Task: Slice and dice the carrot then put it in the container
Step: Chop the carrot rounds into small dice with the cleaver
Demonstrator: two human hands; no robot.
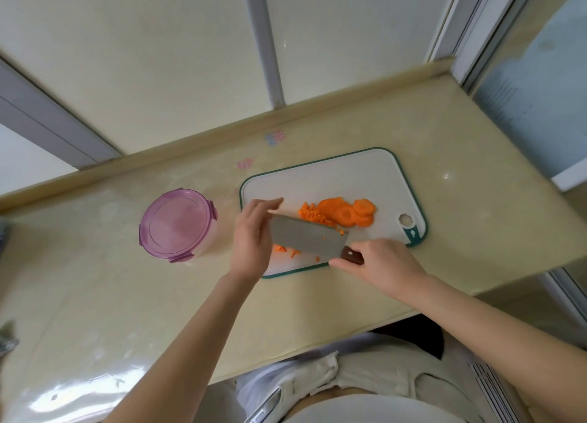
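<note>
Both forearms (178,337) are bare, and the person wears a pale cream and white garment (374,378).

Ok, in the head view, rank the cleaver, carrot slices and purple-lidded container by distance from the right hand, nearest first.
1. Cleaver: gripped in the right hand.
2. Carrot slices: on the board, just beyond it.
3. Container: far left, off the board.

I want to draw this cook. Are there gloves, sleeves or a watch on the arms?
No. Both forearms are bare, with no sleeves in view. The left hand and right hand show no gloves, watch or rings.
</note>
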